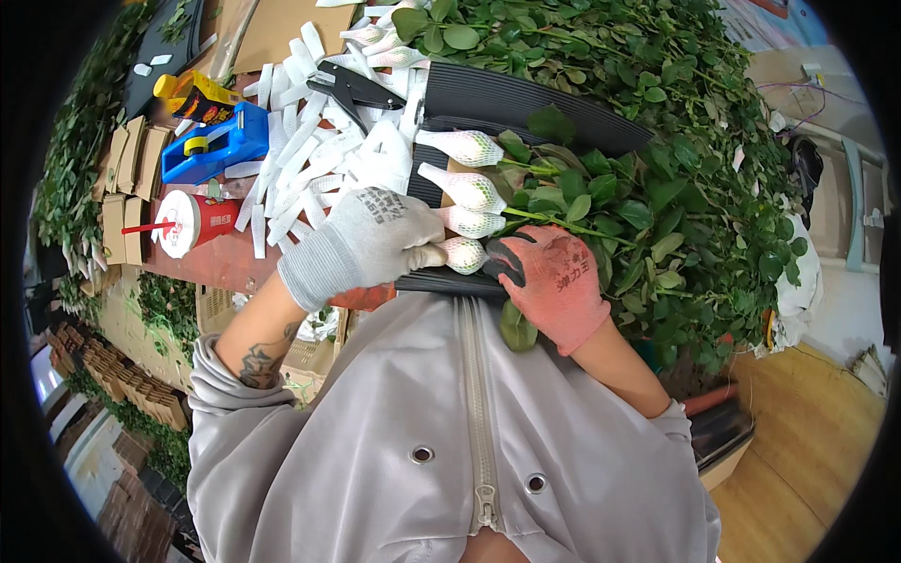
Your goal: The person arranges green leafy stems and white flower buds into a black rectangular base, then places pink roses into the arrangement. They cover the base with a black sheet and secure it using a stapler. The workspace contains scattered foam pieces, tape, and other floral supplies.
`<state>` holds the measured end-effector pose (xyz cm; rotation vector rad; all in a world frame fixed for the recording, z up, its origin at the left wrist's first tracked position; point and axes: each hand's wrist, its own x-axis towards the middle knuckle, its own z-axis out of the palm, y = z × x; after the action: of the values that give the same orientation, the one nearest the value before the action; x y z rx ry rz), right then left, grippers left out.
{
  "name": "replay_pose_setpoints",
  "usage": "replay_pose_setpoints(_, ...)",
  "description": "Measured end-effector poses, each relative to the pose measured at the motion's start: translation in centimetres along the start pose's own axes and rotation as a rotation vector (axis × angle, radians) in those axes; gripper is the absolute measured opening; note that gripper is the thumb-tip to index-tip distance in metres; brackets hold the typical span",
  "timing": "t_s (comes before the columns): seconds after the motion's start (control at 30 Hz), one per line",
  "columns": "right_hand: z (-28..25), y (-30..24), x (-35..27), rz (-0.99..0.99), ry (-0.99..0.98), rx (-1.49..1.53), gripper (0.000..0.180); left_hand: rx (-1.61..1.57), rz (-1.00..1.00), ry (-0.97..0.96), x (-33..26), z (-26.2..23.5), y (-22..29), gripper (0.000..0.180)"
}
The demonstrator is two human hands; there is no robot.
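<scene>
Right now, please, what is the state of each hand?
Left hand: closed, pinching one end of a netted flower bud.
Right hand: curled at the bud's other end; grip cannot be told.

Leafy stems (pixel 635 214) block rightward passage.

A tan floor (pixel 798 446) spreads at lower right, beside a pale wall (pixel 840 314).
</scene>
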<state>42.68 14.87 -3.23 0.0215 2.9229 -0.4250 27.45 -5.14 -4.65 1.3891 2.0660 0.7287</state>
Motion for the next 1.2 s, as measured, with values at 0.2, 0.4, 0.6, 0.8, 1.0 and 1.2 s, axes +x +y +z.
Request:
replay_pose_setpoints(0.2, 0.5, 0.5, 0.4, -0.071, 0.057, 0.09, 0.029, -0.046, 0.172, 0.072, -0.7, -0.5, -1.9, 0.017)
replay_pose_setpoints(0.4, 0.2, 0.7, 0.3, -0.121, 0.028, 0.036, 0.026, 0.022, -0.123, 0.063, -4.1, -3.1, -4.6, 0.012)
replay_pose_setpoints(0.6, 0.9, 1.0, 0.3, -0.16, 0.103, 0.07, 0.024, 0.393, 0.034, 0.238, -3.6, -3.6, 4.2, 0.027)
replay_pose_setpoints(0.8, 2.9, 2.0, -1.5, -0.123, 0.176, 1.209, 0.023, 0.308, 0.077, 0.34, -1.9, 3.9, 5.9, 0.037)
replay_pose_setpoints(1.0, 3.1, 2.1, 0.7, -0.346, 0.654, -0.299, 0.018, 0.348, 0.123, 0.384, -2.4, 4.0, 5.5, 0.027)
replay_pose_setpoints(1.2, 1.8, 1.5, 0.5, -0.356, 0.615, -0.377, 0.02, 0.3, 0.133, 0.451, -2.4, 4.8, 5.0, 0.025)
